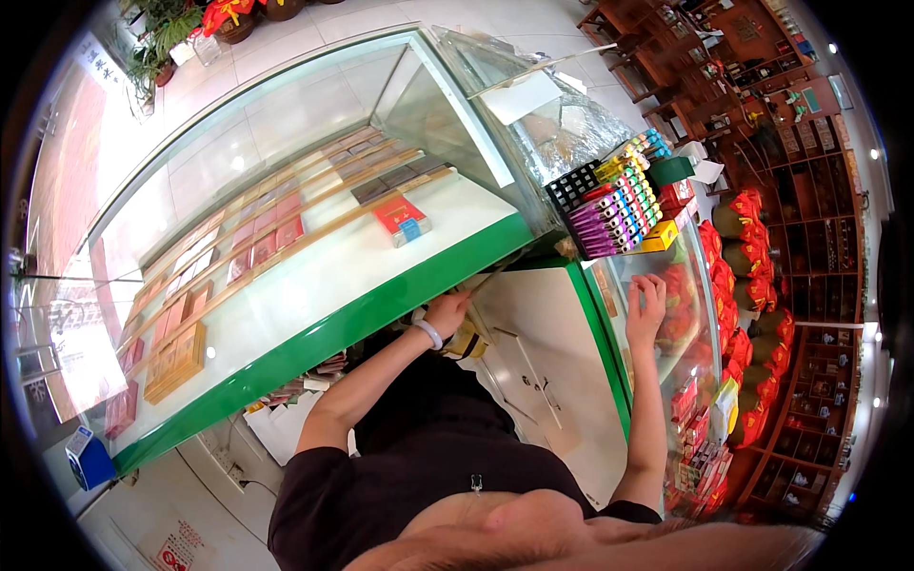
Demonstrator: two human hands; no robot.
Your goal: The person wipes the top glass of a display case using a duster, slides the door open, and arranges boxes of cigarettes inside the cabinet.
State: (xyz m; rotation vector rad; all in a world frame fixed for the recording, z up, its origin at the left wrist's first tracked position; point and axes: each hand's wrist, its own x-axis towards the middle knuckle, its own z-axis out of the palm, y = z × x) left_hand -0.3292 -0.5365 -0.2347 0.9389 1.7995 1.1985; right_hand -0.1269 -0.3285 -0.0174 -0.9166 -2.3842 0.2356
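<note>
My left hand point(446, 314), with a pale bangle on its wrist, reaches to the underside of the green edge point(321, 346) of a glass display case. Its fingertips are partly hidden there, so its grip cannot be told. My right hand point(646, 307) is raised over the glass counter at the right, fingers loosely curled and apart, holding nothing. Just above it stands a black rack of colourful lighters point(618, 214) beside a yellow box point(658, 237). Inside the case, a red cigarette pack point(402, 220) lies on the white shelf, in front of rows of packs point(264, 232) between wooden strips.
Gold boxes point(173, 362) are stacked at the case's left end, near a blue box-shaped stand point(89, 458). White cabinet doors point(532, 357) lie below, between the two counters. Red-covered jars point(753, 285) and wooden shelves point(821, 250) line the right side. Potted plants point(171, 36) stand beyond the case.
</note>
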